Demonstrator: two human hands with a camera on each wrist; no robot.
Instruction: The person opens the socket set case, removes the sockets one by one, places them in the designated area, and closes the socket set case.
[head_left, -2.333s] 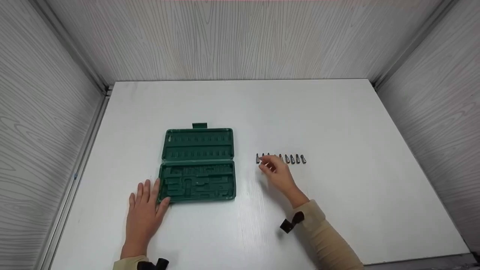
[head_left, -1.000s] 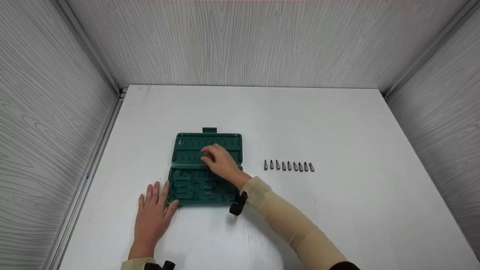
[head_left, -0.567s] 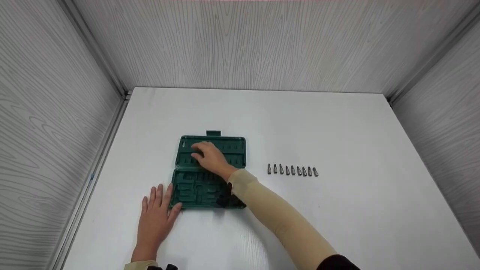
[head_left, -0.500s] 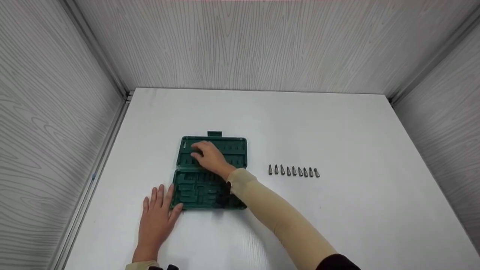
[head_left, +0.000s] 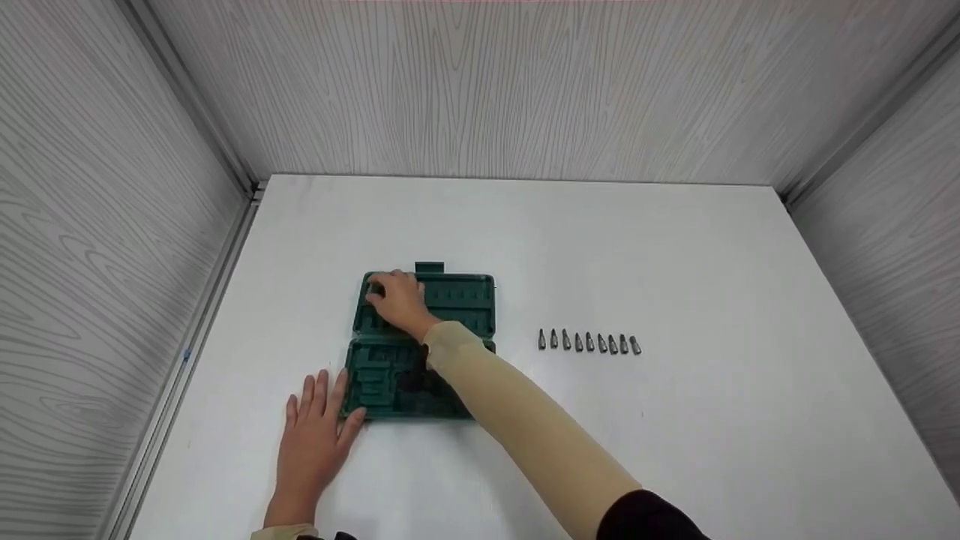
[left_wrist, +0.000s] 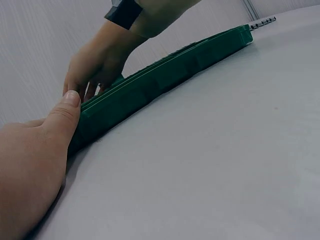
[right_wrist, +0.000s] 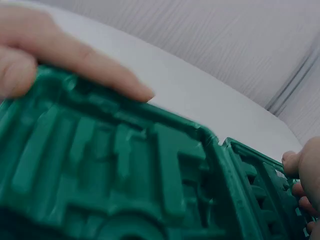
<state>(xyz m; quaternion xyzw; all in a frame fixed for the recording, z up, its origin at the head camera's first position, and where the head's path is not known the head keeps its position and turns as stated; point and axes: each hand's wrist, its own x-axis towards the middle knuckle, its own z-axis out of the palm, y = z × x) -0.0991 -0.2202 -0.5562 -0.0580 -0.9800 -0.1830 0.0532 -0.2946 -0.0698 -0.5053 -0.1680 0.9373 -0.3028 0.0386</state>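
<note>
On the white table lies an opened green plastic bit case (head_left: 371, 412) with moulded recesses. My left hand (head_left: 309, 442) rests flat at its near left corner, fingers straight, thumb on the front edge; the left wrist view shows that thumb (left_wrist: 62, 117) against the rim. My right hand (head_left: 401, 304) reaches across to the upper left of the lid half (head_left: 465, 289). Its thumb and fingers curl together in a pinch over the slots, around a small screwdriver bit mostly hidden by the fingers. In the right wrist view the right fingers (right_wrist: 300, 165) bend down at the slotted half.
To the right of the case, several metal screwdriver bits (head_left: 590, 342) lie side by side in a row. A latch tab (head_left: 429, 267) sticks out from the lid's far edge. Pale wood-grain panels (head_left: 525, 90) stand behind and on both sides of the table.
My right hand has moved from the row of bits leftward over the case, then to the lid's upper left corner. The left hand stays at the case's corner. The head view has shifted slightly.
</note>
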